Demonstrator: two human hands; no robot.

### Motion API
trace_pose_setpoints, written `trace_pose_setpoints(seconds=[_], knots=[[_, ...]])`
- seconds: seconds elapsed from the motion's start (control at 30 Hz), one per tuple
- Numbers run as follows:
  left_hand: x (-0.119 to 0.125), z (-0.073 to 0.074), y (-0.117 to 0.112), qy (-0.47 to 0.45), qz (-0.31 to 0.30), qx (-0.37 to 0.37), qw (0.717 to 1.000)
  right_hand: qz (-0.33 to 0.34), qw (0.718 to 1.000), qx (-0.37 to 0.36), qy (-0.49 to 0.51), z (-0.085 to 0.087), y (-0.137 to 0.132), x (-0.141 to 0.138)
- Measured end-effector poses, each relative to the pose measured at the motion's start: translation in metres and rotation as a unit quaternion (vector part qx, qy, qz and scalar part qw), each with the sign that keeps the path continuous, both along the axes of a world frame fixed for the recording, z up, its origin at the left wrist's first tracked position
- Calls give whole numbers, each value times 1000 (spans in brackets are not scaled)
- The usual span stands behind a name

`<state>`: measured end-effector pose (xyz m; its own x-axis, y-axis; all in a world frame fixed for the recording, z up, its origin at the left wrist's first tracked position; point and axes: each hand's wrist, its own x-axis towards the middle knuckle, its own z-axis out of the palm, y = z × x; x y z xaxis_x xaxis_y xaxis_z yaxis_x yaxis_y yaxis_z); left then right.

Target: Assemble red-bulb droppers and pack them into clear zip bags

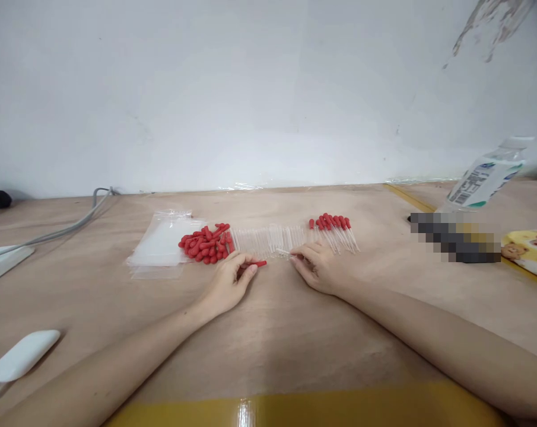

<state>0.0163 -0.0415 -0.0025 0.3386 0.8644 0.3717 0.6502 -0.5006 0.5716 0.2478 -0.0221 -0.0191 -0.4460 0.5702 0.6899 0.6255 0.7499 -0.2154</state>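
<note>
My left hand [232, 279] is closed around a red rubber dropper bulb [261, 263], whose narrow end points right. Facing it, my right hand [315, 267] pinches a thin clear dropper tube [283, 252] by its right end. The bulb and the tube are apart. Behind my hands lies a row of loose clear tubes [268, 239]. A heap of red bulbs [203, 244] sits just beyond my left hand. Past my right hand is a group of droppers [333, 224], red bulbs fitted on clear tubes.
Clear plastic bags [161, 243] lie stacked left of the bulbs. A grey cable [72, 224] runs to a white power strip [5, 264]; a white device [23, 356] lies at lower left. At right stand a tilted bottle [486, 181], a pixelated dark object [455, 237] and a yellow packet [533, 252].
</note>
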Motion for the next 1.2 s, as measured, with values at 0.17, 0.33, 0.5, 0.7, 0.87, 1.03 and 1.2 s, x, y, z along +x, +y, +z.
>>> trace_pose_setpoints(seconds=[0.17,0.33,0.5,0.7,0.87,1.03,1.2], knots=[[-2,-9,4,-81,-12,-59,995,30,999,-25,3,2,-10,-11],[0,-9,6,-107,-10,-76,991,40,998,-31,-28,3,-12,-13],[2,-9,7,-82,-22,-51,995,41,997,-54,-39,7,-12,-15],[0,-12,11,-68,-38,-24,997,78,989,-121,-37,12,-10,-16],[-1,-8,9,-55,-84,-32,994,113,978,-166,-50,19,-5,-9],[2,1,2,-4,-106,-22,994,100,978,-163,-82,22,-4,-5],[4,6,-1,26,-106,-12,994,60,988,-98,-108,19,-5,-7]])
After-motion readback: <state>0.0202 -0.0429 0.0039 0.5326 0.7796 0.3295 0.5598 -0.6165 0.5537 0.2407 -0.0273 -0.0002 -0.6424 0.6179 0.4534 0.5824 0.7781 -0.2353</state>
